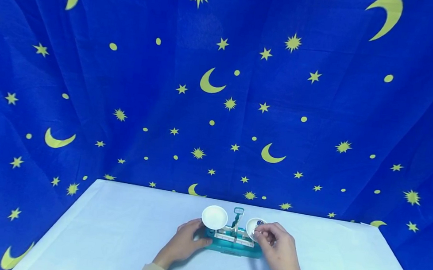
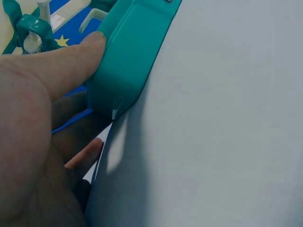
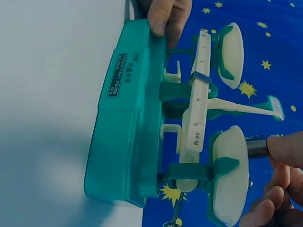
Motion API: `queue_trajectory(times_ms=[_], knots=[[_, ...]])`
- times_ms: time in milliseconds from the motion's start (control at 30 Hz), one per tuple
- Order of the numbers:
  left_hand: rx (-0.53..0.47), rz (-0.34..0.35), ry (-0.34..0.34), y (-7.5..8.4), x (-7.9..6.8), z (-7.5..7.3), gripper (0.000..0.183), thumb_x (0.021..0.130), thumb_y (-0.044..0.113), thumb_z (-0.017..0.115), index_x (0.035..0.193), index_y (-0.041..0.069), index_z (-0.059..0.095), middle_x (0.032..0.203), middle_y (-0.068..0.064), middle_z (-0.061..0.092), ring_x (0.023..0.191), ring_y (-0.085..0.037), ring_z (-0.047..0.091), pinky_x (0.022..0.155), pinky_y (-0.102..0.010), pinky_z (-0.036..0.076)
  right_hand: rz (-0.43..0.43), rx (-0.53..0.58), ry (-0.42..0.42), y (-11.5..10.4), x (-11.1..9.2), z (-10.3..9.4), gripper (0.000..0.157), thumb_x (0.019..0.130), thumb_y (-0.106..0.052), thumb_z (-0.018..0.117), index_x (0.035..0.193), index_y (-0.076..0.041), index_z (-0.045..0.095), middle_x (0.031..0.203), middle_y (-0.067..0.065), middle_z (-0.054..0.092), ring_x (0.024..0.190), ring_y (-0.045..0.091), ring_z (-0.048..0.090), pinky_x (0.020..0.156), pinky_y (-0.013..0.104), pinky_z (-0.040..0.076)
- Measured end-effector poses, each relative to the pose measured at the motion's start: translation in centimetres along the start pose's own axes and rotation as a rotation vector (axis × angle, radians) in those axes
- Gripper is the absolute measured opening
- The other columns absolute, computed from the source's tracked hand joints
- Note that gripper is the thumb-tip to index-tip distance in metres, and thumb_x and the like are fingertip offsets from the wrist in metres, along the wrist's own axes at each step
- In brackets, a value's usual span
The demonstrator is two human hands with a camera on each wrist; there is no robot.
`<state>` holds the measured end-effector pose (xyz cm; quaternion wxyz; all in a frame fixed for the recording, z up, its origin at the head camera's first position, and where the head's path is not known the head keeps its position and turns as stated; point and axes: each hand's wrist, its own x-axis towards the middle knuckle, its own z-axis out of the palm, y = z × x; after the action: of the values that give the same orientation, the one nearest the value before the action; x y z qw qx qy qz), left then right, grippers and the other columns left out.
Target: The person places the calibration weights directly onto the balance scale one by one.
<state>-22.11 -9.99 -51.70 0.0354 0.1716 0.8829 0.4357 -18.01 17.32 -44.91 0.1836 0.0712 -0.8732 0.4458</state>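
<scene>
Presumably loading the balance [image 1: 234, 239] near the worktop's [image 1: 346, 265] far edge, gripping its base [image 3: 123, 118] in left fingers [image 2: 88, 153], pinching a metal weight [image 3: 257, 146] (at the right pan [image 3: 231, 184]) in right fingers [image 3: 289, 150], probably requiring gentle release next.

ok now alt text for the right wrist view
The right hand pinches a metal cylinder at the near white pan of a green balance scale, seen sideways. The left hand grips its far end, with starry blue cloth behind.
</scene>
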Motion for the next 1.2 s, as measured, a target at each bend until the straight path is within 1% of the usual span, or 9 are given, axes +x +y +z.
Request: queue_trajectory(times_ms=[267,533,767,1200], knots=[[-0.001,-0.008,-0.002,-0.05,-0.01,0.05,0.066,0.092,0.042,0.071,0.142,0.002,0.054,0.146,-0.017,0.053,0.139,-0.04,0.043,0.115,-0.068,0.02,-0.009,-0.067,0.007,0.24,0.21,0.24,0.014,0.083,-0.003,0.079,0.086,-0.014,0.073,0.076,-0.009,0.057,0.067,0.006,0.051,0.059,0.021,0.045],[0.002,-0.009,-0.001,0.04,-0.04,0.0,0.065,0.092,0.04,0.072,0.141,0.001,0.054,0.145,-0.017,0.054,0.139,-0.04,0.043,0.115,-0.067,0.02,-0.05,-0.117,0.024,0.46,0.25,0.39,0.015,0.082,-0.003,0.08,0.085,-0.016,0.073,0.077,-0.011,0.056,0.069,0.005,0.051,0.062,0.023,0.046],[0.0,-0.016,-0.001,0.04,-0.05,0.01,0.066,0.091,0.04,0.072,0.142,0.002,0.054,0.146,-0.017,0.054,0.139,-0.04,0.042,0.115,-0.068,0.021,-0.047,-0.156,0.031,0.74,0.3,0.58,0.015,0.082,-0.004,0.08,0.084,-0.017,0.073,0.075,-0.011,0.054,0.07,0.006,0.049,0.064,0.023,0.046],[-0.009,-0.03,-0.008,-0.07,0.09,0.0,0.067,0.092,0.044,0.07,0.143,0.004,0.054,0.146,-0.015,0.054,0.139,-0.039,0.043,0.116,-0.066,0.02,-0.044,-0.157,0.036,0.88,0.34,0.83,0.016,0.082,-0.004,0.08,0.083,-0.019,0.073,0.075,-0.011,0.053,0.07,0.006,0.049,0.065,0.024,0.045]])
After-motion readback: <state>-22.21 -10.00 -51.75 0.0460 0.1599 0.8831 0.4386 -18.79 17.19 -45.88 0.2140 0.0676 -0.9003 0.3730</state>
